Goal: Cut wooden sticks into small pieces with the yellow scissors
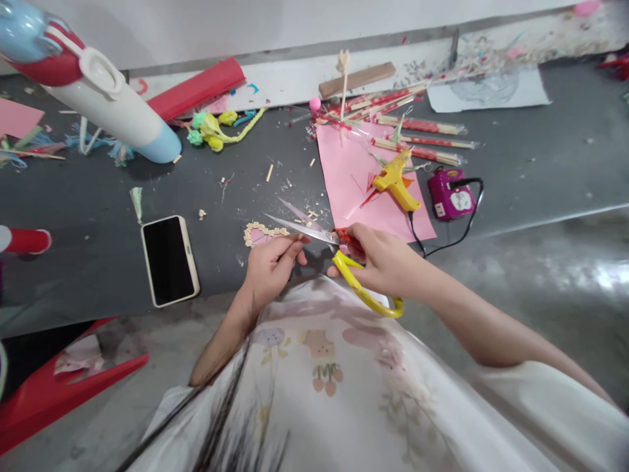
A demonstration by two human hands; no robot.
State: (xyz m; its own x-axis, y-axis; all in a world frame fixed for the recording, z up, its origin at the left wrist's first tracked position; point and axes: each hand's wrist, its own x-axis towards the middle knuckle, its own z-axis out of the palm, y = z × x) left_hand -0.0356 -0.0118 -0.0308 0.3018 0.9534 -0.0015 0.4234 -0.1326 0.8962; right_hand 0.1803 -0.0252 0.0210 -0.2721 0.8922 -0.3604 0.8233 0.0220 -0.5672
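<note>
My right hand is closed on the handles of a pair of scissors, one yellow and one red. Their blades are parted and point left, passing just above my left fingers. My left hand is pinched at the table's front edge, and a short wooden stick barely shows at its fingertips. Beyond that hand lies a pink paper shape edged with small pale wooden bits, partly covered by the hand. More cut bits are scattered behind the blades.
A yellow glue gun rests on pink paper, wired to a purple box. Wrapped chopsticks lie behind. To the left are a phone, a tall bottle and yellow-green pipe cleaners.
</note>
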